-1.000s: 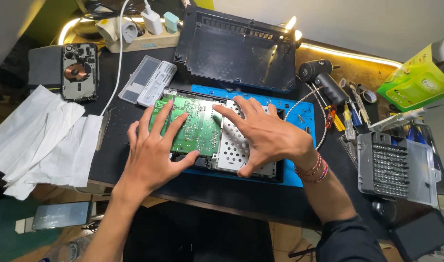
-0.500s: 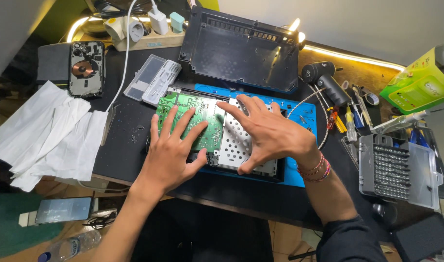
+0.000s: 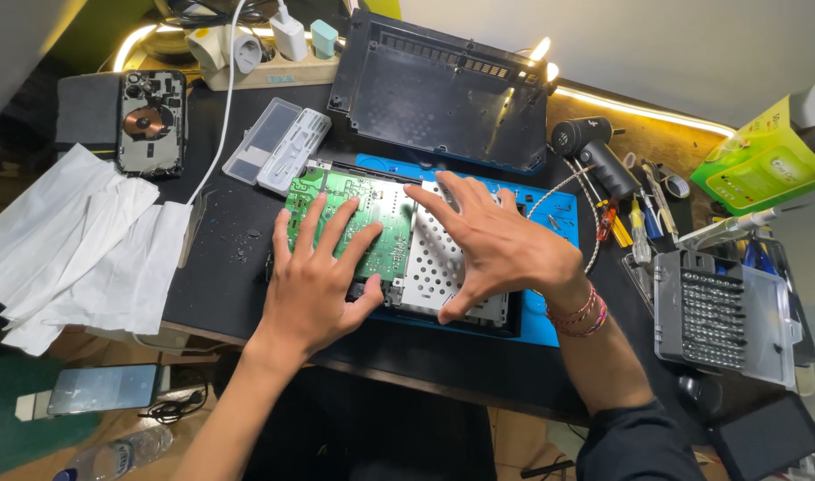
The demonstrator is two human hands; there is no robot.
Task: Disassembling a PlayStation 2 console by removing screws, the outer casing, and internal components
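Head view, read from left to right. At far left, white paper tissues [image 3: 78, 254] lie spread over the edge of the dark counter [image 3: 220, 285]. Behind them rests an opened phone [image 3: 149, 122], back cover off, its coil exposed. A white power strip [image 3: 256, 55] with plugs sits along the rear edge, and a clear plastic case [image 3: 276, 145] lies just in front of it. Below the counter edge, a second phone [image 3: 100, 389] lies face up.

At centre, an opened device chassis sits on a blue work mat [image 3: 550, 218]. Its green circuit board [image 3: 358, 223] occupies the left part, adjoining a perforated metal shield [image 3: 429, 263] on the right. The left hand [image 3: 314, 285] lies flat on the circuit board, fingers spread wide, gripping nothing. The right hand [image 3: 496, 245] lies flat on the metal shield, fingers likewise splayed wide and pointing left, thumb near the front edge; beaded bracelets [image 3: 578, 313] circle its wrist. The two hands are near each other but apart.

Behind the chassis stands a black plastic cover [image 3: 443, 93], tilted up. To the right lie a black electric screwdriver [image 3: 594, 156], a cluster of small hand tools [image 3: 634, 223], and a grey bit set case [image 3: 719, 307], open. A green package [image 3: 763, 165] sits at far right.
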